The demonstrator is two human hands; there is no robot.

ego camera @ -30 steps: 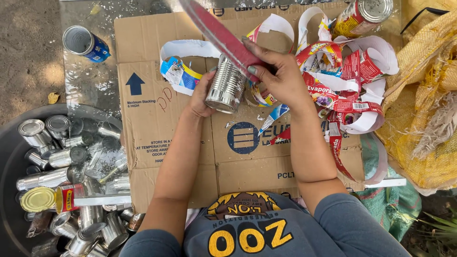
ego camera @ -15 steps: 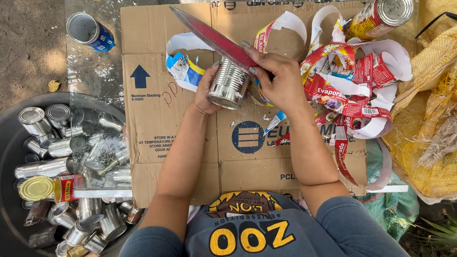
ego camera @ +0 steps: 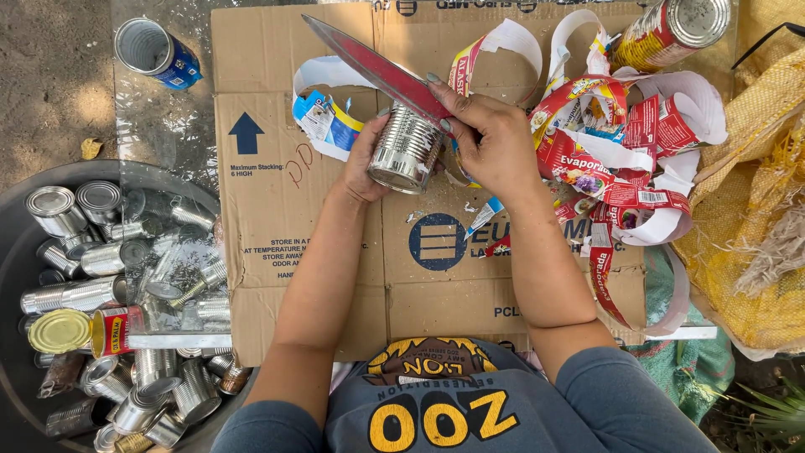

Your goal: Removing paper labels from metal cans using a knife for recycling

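My left hand [ego camera: 366,159] grips a bare silver tin can [ego camera: 407,151] held over a flattened cardboard sheet [ego camera: 293,210], its open end toward me. My right hand [ego camera: 490,143] is closed around the handle of a long red-bladed knife [ego camera: 373,69]. The blade lies across the can's far side and points up and to the left. Torn paper labels [ego camera: 620,159], red and white, lie piled on the cardboard just right of my right hand. A blue and white label strip [ego camera: 323,117] lies left of the can.
A dark round tub [ego camera: 17,252] at the left holds several stripped silver cans [ego camera: 101,260]. A blue-labelled open can [ego camera: 155,50] lies on the ground at top left. A labelled can [ego camera: 671,29] rests at top right. A yellow woven sack [ego camera: 755,218] fills the right edge.
The can and both hands have shifted slightly, and the knife blade now lies a little flatter across the can. The view has drifted a little.
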